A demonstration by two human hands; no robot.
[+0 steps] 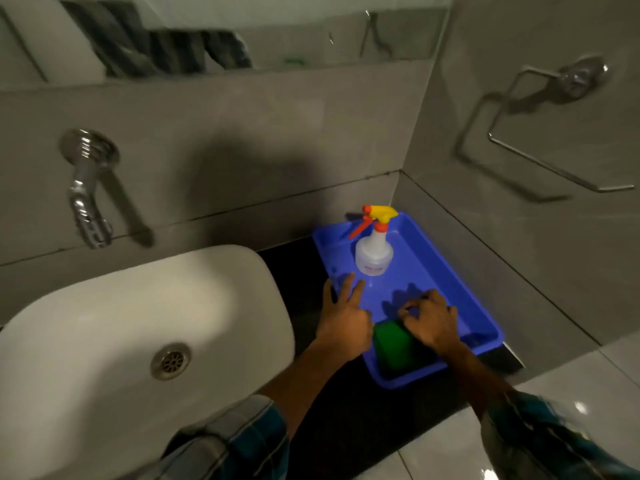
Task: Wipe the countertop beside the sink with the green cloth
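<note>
Blue tray sitting on dark countertop beside sink. Green cloth lying in tray's near end. Spray bottle standing upright behind. Left hand resting on tray rim, fingers spread, holding nothing. Right hand hovering curled over cloth; grip unclear.

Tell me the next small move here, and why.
Probably close the right hand on the green cloth and lift it out of the blue tray: the cloth lies in the tray's near end, the fingers hover curled over it, and the left hand steadies the rim.

Cloth and bottle in tray (right of sink).
</note>
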